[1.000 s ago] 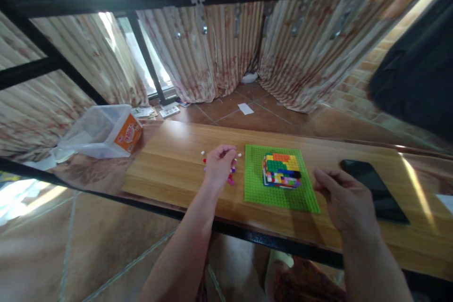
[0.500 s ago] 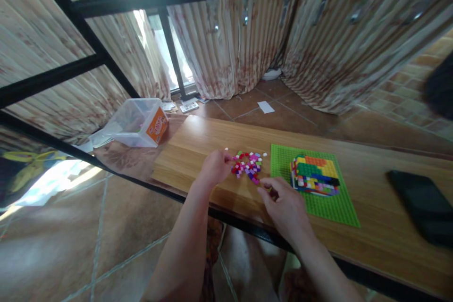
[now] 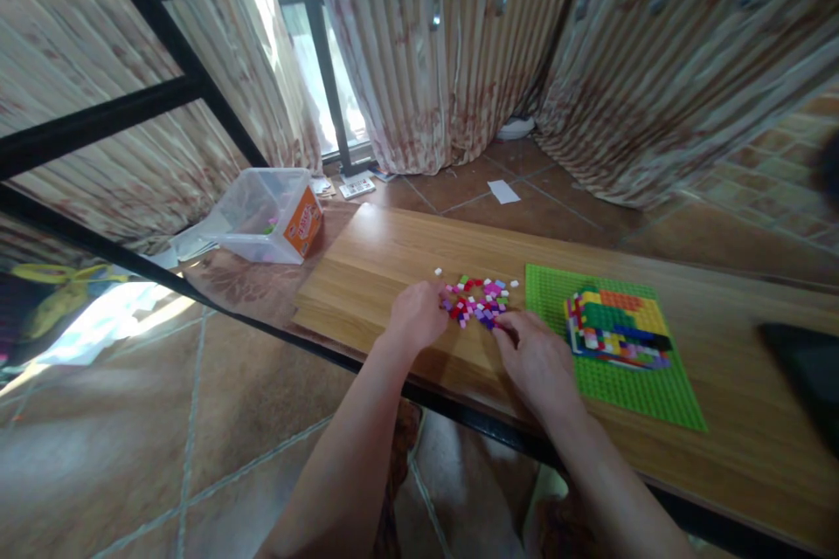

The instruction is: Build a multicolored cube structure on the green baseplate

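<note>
A loose pile of small toy bricks (image 3: 477,304), mostly pink, red, purple and white, lies on the wooden tabletop (image 3: 373,258). At the pile's left edge is my left hand (image 3: 419,313), its fingers curled together; whatever they pinch is too small to make out. My right hand (image 3: 534,358) reaches the pile's lower right side, thumb and index finger bent and slightly apart beside purple bricks. Just right of it lies a green baseplate (image 3: 646,397). On that plate sits a multicoloured block of joined bricks (image 3: 613,323), with green, orange and yellow on top.
A clear plastic box (image 3: 262,214) with an orange label stands beyond the table's left end, a few bricks inside. A dark flat object (image 3: 803,371) lies at the right. Black metal bars (image 3: 197,83) cross the upper left, with curtains (image 3: 426,87) behind.
The view has shifted, so the table things appear farther right. My right hand's fingertips have moved closer to the pile's purple bricks. My left hand stays at the pile's left edge.
</note>
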The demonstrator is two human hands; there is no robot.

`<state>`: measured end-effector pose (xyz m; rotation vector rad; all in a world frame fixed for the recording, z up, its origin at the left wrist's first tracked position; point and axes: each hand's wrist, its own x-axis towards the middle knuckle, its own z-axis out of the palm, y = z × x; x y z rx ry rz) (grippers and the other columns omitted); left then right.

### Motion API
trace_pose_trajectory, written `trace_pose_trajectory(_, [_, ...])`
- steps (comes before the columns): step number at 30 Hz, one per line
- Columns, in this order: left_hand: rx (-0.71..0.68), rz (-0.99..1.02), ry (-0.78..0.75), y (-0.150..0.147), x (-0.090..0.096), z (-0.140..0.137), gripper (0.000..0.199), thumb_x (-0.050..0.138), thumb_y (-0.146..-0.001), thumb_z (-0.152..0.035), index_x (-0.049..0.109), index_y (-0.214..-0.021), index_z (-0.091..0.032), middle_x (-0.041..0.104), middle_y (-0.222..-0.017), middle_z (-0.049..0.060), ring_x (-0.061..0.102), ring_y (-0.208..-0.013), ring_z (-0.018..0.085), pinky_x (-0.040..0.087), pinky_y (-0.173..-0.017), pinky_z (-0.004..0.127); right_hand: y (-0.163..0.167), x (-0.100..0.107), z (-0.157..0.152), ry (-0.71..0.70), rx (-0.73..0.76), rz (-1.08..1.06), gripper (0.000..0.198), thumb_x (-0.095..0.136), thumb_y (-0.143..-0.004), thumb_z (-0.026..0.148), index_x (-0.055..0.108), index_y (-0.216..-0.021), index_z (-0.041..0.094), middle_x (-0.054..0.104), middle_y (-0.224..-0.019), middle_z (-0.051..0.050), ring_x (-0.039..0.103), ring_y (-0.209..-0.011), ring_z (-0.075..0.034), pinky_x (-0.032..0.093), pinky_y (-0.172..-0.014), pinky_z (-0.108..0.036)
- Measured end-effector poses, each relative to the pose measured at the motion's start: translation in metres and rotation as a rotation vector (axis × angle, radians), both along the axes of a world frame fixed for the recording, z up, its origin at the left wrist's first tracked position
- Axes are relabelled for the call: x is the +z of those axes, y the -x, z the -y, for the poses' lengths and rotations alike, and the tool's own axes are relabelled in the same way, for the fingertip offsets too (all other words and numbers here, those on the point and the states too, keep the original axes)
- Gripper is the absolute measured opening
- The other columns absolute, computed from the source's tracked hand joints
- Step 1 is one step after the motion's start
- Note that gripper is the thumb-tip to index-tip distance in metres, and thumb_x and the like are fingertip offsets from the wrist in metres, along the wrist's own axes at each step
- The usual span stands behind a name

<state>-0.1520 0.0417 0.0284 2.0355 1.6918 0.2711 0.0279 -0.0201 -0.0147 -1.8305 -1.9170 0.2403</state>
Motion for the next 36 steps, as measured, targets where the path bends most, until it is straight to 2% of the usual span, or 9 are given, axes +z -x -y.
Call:
trace_pose_trajectory(8, [-0.024, 0.052, -0.026, -0.003, -0.006, 0.001, 0.019, 0.054, -0.077, -0.013, 0.071, -0.082, -0.021, 0.071, -0.084, 0.010, 0.066, -0.083, 0.027, 0.047, -0.073, 0.034, -0.007, 0.000, -0.004, -0.048, -0.024, -0.035, 0.022, 0.046, -0.089, 0.027, 0.066, -0.088, 0.019, 0.067, -0.089, -0.008, 0.061, -0.080, -0.021, 0.045, -0.075, -0.034])
trace_pose_trajectory(17, [-0.013, 0.118, -0.070, -0.002, -0.005, -0.003, 0.018, 0.052, -0.082, -0.016, 0.068, -0.089, -0.018, 0.071, -0.090, 0.009, 0.064, -0.083, 0.020, 0.047, -0.076, 0.030, -0.010, 0.004, -0.005, -0.026, -0.048, -0.103, 0.019, 0.052, -0.084, 0.029, 0.067, -0.085, 0.018, 0.065, -0.083, -0.006, 0.060, -0.073, -0.018, 0.045, -0.071, -0.031])
trace_pose_trajectory(24, [-0.008, 0.123, -0.035, -0.007, -0.003, 0.000, 0.015, 0.052, -0.080, -0.016, 0.066, -0.086, -0.018, 0.070, -0.084, 0.009, 0.063, -0.078, 0.020, 0.046, -0.073, 0.031, -0.008, 0.003, -0.007, -0.041, -0.080, -0.032, 0.021, 0.048, -0.087, 0.027, 0.067, -0.084, 0.018, 0.063, -0.083, -0.007, 0.060, -0.077, -0.021, 0.045, -0.074, -0.034])
trace_pose_trajectory(28, [0.014, 0.170, -0.048, -0.004, -0.004, -0.001, 0.014, 0.053, -0.078, -0.014, 0.065, -0.084, -0.017, 0.069, -0.078, 0.007, 0.062, -0.073, 0.019, 0.046, -0.071, 0.030, -0.002, 0.006, -0.008, -0.080, -0.093, -0.047, 0.022, 0.048, -0.087, 0.024, 0.068, -0.095, 0.019, 0.062, -0.091, -0.008, 0.060, -0.082, -0.021, 0.047, -0.076, -0.034])
trace_pose_trajectory(32, [0.011, 0.413, 0.057, -0.004, -0.006, -0.004, 0.012, 0.058, -0.072, -0.010, 0.064, -0.081, -0.017, 0.069, -0.075, 0.005, 0.062, -0.071, 0.016, 0.048, -0.069, 0.027, 0.005, 0.009, -0.010, -0.066, 0.022, -0.085, 0.025, 0.048, -0.089, 0.023, 0.069, -0.101, 0.021, 0.060, -0.102, -0.008, 0.061, -0.090, -0.020, 0.049, -0.080, -0.033])
trace_pose_trajectory(36, [0.096, 0.845, 0.298, -0.007, -0.001, -0.005, 0.012, 0.056, -0.071, -0.005, 0.059, -0.076, -0.015, 0.064, -0.064, 0.001, 0.061, -0.058, 0.011, 0.049, -0.061, 0.024, 0.006, 0.010, -0.014, -0.013, 0.072, -0.071, 0.026, 0.047, -0.090, 0.022, 0.070, -0.100, 0.019, 0.058, -0.107, -0.010, 0.060, -0.094, -0.021, 0.048, -0.087, -0.035])
